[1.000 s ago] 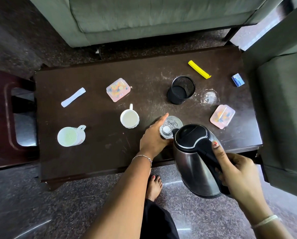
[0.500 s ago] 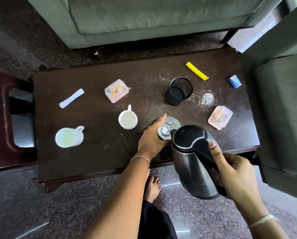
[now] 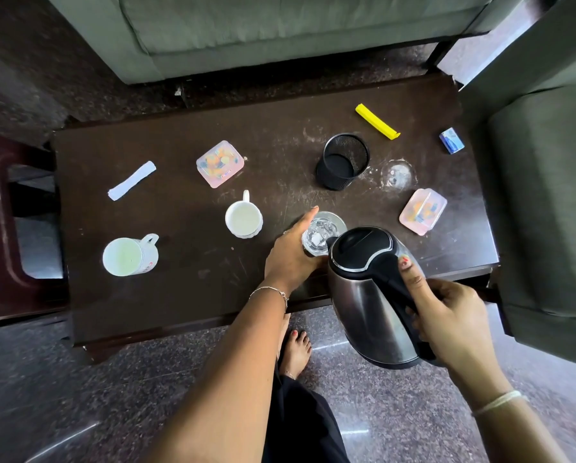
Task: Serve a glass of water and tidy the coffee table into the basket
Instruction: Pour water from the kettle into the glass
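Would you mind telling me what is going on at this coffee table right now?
A person appears to be pouring water. The right hand grips the black handle of a steel electric kettle, tilted with its spout at the rim of a clear drinking glass, which the left hand steadies on the dark wooden coffee table. Two white mugs, two pink plastic boxes, a black mesh cup and a yellow clip lie scattered on it, not yet tidied.

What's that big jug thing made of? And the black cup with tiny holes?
The kettle looks like shiny metal, its body showing streaky reflections; lid and handle look like glossy black plastic. The black cup seems to be fine mesh, probably painted metal: a grid of tiny holes shows in its wall.
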{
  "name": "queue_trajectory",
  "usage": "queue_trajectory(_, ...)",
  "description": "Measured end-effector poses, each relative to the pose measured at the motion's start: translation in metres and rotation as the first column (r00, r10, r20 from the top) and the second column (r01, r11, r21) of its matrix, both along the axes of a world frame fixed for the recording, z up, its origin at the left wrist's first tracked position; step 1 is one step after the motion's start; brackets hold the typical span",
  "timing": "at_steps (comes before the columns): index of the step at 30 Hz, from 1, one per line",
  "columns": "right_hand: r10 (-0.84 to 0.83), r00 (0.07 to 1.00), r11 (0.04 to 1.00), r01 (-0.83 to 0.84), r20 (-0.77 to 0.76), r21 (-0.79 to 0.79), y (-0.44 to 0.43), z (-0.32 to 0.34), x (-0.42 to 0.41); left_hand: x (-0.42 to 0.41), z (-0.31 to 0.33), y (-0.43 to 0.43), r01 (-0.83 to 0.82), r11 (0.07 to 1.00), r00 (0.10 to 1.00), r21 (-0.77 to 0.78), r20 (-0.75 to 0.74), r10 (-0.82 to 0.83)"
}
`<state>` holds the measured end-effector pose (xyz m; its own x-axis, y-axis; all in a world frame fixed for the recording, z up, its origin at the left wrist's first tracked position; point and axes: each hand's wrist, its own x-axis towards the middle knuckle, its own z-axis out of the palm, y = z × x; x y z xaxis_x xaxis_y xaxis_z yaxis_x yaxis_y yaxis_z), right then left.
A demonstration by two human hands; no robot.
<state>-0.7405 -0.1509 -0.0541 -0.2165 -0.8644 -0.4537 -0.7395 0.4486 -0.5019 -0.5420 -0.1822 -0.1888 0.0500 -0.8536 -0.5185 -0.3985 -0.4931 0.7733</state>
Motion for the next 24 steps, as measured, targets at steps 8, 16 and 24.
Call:
queue_trajectory(8,0.0,1.0,1.0,0.0,0.001,-0.002,-0.0002,0.0002,0.0016,0.0005,0.0006,0.0005,0.01,1.0,1.0,-0.003,0.007,-0.01)
queue_trajectory(16,0.0,1.0,1.0,0.0,0.003,-0.007,0.0004,0.0005,0.0024,0.0,-0.0005,0.0013,0.002,1.0,1.0,0.005,0.011,-0.002)
queue_trajectory(24,-0.01,1.0,1.0,0.01,0.02,-0.002,-0.0005,0.0016,0.0032,-0.0003,0.0002,0.0005,0.011,1.0,1.0,0.021,0.013,-0.011)
